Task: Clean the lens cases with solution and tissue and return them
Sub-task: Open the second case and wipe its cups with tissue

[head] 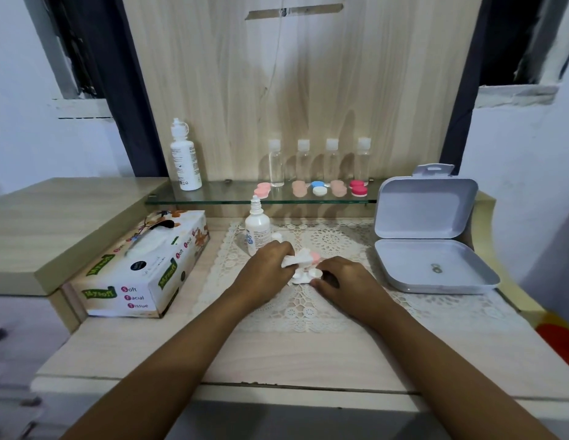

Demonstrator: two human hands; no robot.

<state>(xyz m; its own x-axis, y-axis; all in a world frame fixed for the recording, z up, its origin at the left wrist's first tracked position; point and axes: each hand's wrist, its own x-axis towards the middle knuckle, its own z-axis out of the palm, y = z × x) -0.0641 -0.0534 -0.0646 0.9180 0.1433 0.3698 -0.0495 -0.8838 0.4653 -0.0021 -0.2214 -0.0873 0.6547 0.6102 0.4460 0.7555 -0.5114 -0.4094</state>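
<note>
Two forearms (pixel 188 360) reach in from the bottom edge across a pale wooden table (pixel 292 360) to a white lace mat (pixel 308 308). On the mat, between the hands, lies a white lens case (pixel 307 277). Its long axis runs left to right across the view, and one open round well faces up near its right end. The right hand (pixel 343 281) has curled fingers pinching that right end. The left hand (pixel 265 265) clutches a crumpled white tissue (pixel 292 260), which meets the case from the left and behind. A pink cap (pixel 315 257) sits just behind the tissue.

To the left, a tissue box (pixel 143 271) reads "Mysoft" in green and "Soft Facial Tissue". A small white solution bottle (pixel 257 231) stands upright just behind the left hand; its label is too blurred to read.

On a glass shelf (pixel 213 196) at the back stand a tall white bottle (pixel 185 160) and four clear bottles (pixel 276 165). In front of them lie five closed cases (pixel 319 188) in pink, peach, blue-and-white and red. An open grey box (pixel 429 249) lies at the right.
</note>
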